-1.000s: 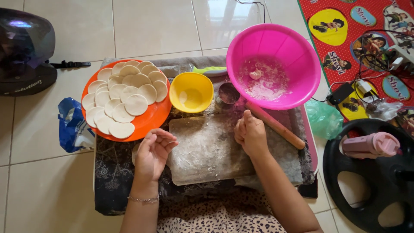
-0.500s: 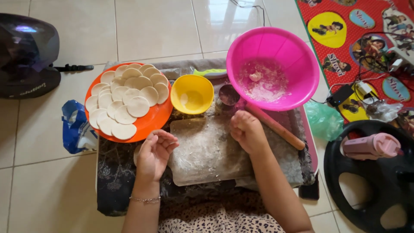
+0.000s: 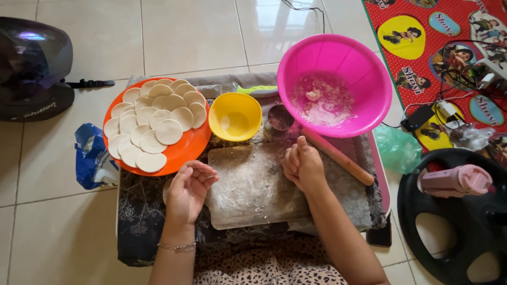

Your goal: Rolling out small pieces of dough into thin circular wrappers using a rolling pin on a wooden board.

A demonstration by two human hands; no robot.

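— What stage is this?

— Between rounds, I'd judge. Both hands sit at the floured board [image 3: 253, 184]: the left hand [image 3: 187, 187] at its left edge, palm up, fingers loosely curled, holding nothing; the right hand [image 3: 303, 166] at its upper right edge, closed in a fist, contents hidden.

— And the dough?

— Pale, thin cut discs [image 3: 153, 124] overlap on the orange plate [image 3: 185, 153], up-left of the board. The rolling pin [image 3: 340, 157] lies just right of the board; rolling again calls for reaching it.

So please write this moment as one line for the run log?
left hand: cupped, at floured board edge | right hand: closed, on board beside rolling pin | orange plate: dough rounds
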